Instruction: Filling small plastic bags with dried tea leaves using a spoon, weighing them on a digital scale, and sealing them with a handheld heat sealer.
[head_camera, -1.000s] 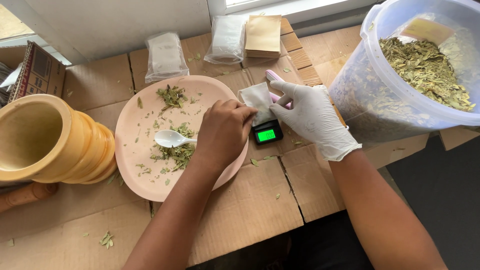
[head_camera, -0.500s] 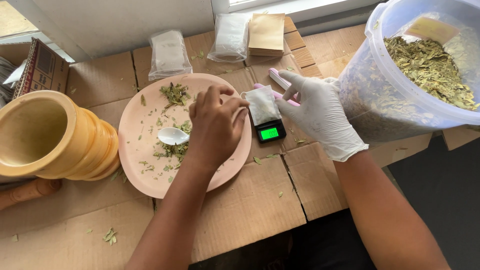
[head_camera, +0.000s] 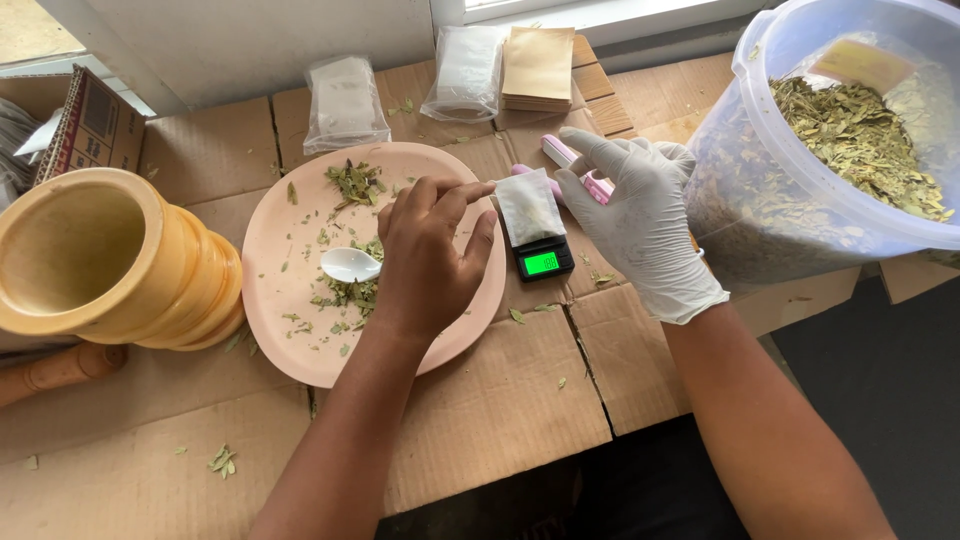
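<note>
Left hand (head_camera: 425, 255) has lifted from the plate (head_camera: 290, 330), fingers now pinching the sachet (head_camera: 527, 207).
Gloved right hand (head_camera: 640, 225) steadies that soft white sachet on the scale (head_camera: 545, 262), long axis pointing away.

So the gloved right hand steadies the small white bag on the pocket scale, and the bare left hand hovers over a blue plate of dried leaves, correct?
Not quite: the plate is pale pink, not blue, as the head view shows. The rest holds: the gloved right hand steadies the small white bag on the pocket scale, and the bare left hand hovers over the dried leaves.

Scale (head_camera: 543, 262) platform under white pouch (head_camera: 528, 206); bucket (head_camera: 790, 215) cut off at right edge.
</note>
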